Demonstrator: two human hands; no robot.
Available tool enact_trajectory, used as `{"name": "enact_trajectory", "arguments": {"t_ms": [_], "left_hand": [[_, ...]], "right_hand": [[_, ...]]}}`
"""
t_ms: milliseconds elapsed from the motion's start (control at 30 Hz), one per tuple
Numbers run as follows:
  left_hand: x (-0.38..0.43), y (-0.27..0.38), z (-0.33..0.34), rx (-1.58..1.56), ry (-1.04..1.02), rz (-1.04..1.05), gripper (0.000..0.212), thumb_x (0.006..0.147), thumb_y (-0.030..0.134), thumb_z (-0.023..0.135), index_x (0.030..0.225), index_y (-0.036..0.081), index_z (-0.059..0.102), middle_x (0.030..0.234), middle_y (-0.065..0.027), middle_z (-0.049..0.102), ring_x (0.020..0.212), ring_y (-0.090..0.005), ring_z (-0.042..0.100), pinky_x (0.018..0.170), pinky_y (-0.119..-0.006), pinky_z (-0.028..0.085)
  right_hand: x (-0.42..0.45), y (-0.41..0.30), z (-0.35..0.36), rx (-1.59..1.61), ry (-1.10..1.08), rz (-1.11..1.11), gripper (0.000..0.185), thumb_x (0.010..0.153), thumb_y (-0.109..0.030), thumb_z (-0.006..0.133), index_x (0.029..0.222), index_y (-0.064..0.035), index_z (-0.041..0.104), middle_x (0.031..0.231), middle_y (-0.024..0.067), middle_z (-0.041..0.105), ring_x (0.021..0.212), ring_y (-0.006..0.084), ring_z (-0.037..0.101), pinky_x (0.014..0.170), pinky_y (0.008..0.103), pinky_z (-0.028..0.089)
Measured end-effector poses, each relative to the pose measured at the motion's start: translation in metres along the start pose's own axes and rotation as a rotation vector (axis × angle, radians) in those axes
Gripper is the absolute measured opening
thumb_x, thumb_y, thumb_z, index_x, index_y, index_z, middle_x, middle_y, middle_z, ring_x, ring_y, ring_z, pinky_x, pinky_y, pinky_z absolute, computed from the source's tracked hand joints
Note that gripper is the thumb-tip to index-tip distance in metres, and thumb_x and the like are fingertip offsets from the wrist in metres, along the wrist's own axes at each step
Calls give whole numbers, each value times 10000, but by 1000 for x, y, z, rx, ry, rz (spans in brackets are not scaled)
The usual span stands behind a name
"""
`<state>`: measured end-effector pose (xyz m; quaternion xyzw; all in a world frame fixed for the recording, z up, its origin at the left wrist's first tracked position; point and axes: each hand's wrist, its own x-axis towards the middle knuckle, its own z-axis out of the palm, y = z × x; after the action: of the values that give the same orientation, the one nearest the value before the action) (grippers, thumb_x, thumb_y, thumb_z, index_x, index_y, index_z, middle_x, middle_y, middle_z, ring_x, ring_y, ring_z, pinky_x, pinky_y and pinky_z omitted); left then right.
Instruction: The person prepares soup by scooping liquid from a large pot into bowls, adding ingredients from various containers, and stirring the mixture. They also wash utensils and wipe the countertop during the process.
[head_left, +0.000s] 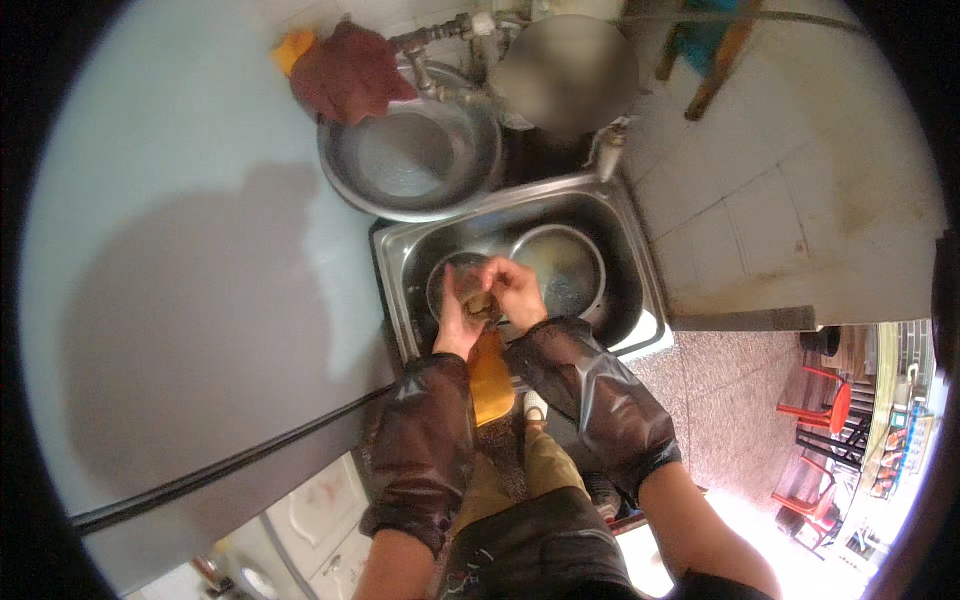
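Note:
Both hands are over a stainless steel sink, in front of me. My left hand is upright, its fingers and thumb curved around a small brownish item whose kind I cannot make out. Beside it, my right hand has bent fingers close to the left fingertips; whether they grip anything is unclear. Beneath the hands, a round metal bowl is partly hidden. A second round metal bowl with cloudy liquid sits at its right in the sink. Dark plastic sleeve covers wrap both forearms.
A large metal basin stands behind the sink, with a dark red cloth over its rim. A tap is at the sink's back right corner. Yellow cloth hangs at the front. A pale countertop lies left, a tiled wall right.

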<state>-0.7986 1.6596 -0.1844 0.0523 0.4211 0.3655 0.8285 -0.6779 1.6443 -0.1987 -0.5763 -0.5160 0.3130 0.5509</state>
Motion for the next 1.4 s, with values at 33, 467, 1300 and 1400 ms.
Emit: {"name": "enact_trajectory", "arguments": {"t_ms": [33,467,1300,1400], "left_hand": [[-6,-2,18,-74,-22,-39,503,878,564,524,1121,127,575,1001,-54,632,887,-197,601,782,-357,475],[49,-13,121,611,-578,366,572,843,-19,560,1383,68,394,1226,-100,571,1070,-182,580,917,-298,466],[56,-65,115,75,-141,-21,399,868,368,645,1159,107,568,1125,-42,607,1025,-193,573,859,-358,477],[60,-58,99,193,-231,40,314,890,275,631,1148,100,594,1120,-39,625,992,-183,591,847,-337,486]], "right_hand": [[1,-12,-12,-51,14,-96,95,808,-123,551,764,-54,601,766,51,569,736,191,553,644,299,449],[36,-38,-135,471,-579,865,506,771,-266,720,1215,-143,508,1146,25,605,1027,176,588,754,321,497],[13,-22,-126,-815,-290,-94,868,755,-202,615,1450,-40,120,1458,236,236,1350,425,223,1108,499,182],[6,-32,-123,-464,-177,-87,976,782,-140,658,1477,-121,-29,1465,200,245,1350,396,252,1085,546,226]]}}
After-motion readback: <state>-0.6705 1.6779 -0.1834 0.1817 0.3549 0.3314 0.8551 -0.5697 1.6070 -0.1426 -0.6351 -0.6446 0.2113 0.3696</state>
